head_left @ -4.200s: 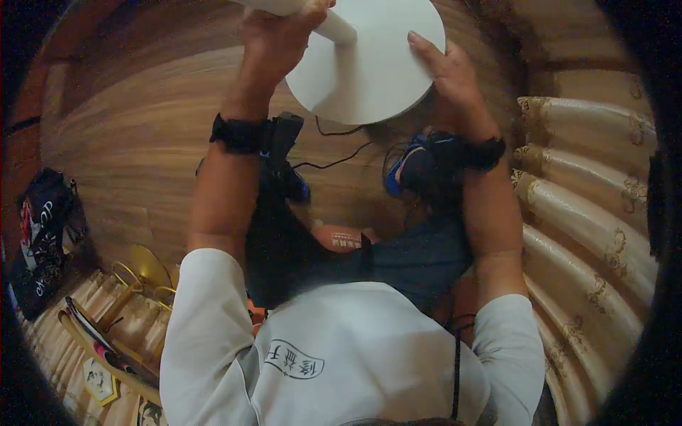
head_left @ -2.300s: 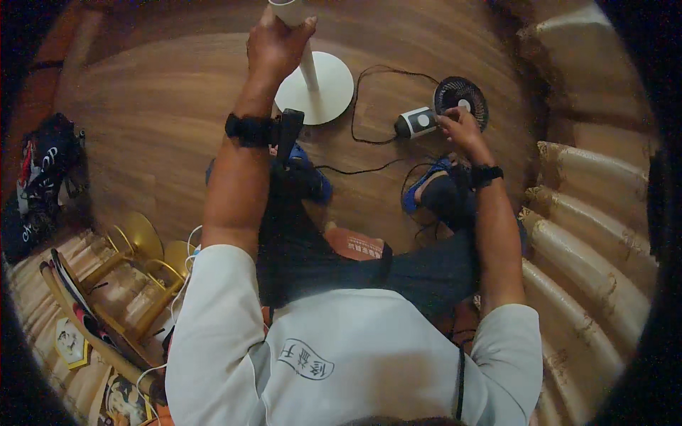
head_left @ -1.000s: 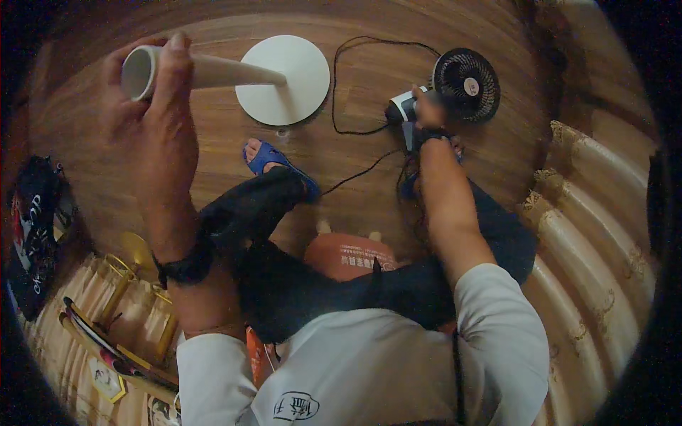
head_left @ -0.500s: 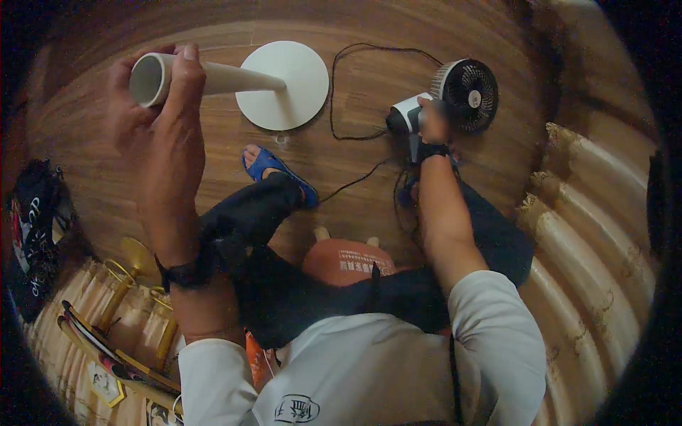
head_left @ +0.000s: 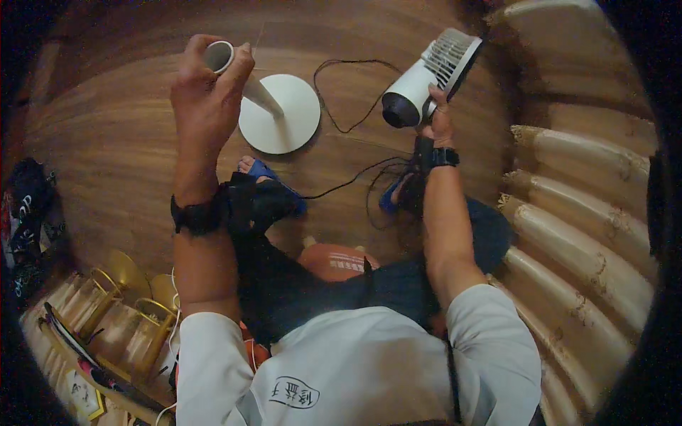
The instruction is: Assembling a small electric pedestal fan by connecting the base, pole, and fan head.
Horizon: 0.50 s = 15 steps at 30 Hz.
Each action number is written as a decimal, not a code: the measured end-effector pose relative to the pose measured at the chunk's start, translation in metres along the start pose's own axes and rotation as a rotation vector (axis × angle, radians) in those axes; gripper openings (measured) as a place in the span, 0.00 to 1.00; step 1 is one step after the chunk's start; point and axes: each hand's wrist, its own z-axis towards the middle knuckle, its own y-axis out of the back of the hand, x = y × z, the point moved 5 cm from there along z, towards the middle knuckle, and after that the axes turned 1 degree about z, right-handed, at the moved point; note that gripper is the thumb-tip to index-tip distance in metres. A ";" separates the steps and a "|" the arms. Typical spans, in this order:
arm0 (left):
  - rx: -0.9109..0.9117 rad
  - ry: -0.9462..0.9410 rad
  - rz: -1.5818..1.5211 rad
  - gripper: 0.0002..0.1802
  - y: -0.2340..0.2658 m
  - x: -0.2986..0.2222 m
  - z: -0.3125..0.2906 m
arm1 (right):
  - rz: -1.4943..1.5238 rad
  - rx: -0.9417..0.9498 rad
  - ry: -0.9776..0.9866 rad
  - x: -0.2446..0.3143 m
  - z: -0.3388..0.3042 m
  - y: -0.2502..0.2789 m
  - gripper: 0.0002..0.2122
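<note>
My left hand (head_left: 202, 99) is closed around the top of a white tubular pole (head_left: 263, 97), with the hollow end facing up between thumb and fingers. The pole leans a little and runs down to a round white base (head_left: 302, 117) on the floor. Over to the right, my right hand (head_left: 440, 122) grips a white and black fan head (head_left: 412, 89) beneath its body, near the dark rounded motor end. Its grille is turned to the upper right, seen nearly edge-on. A black cord (head_left: 317, 85) loops over the floor between base and fan head.
My feet in blue slippers (head_left: 266, 172) are on the wooden floor (head_left: 348, 156). An orange-red stool seat (head_left: 335, 261) shows between my legs. Pleated beige fabric (head_left: 568, 227) lines the right side. At the lower left are gold metal stands (head_left: 121, 277) and a dark printed bag (head_left: 28, 206).
The fan head has lifted and turned, so its round front no longer shows. My left hand and the pole's top have shifted right, bringing the pole more upright.
</note>
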 end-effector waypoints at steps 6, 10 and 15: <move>0.190 0.028 -0.051 0.17 -0.013 -0.010 -0.017 | -0.034 0.188 0.125 0.070 0.005 -0.056 0.25; 0.299 -0.159 -0.076 0.18 -0.034 -0.036 -0.030 | -0.116 0.196 0.152 0.125 -0.026 -0.106 0.23; 0.360 -0.248 -0.112 0.18 -0.065 -0.049 -0.042 | -0.573 0.202 0.454 0.172 -0.039 -0.131 0.20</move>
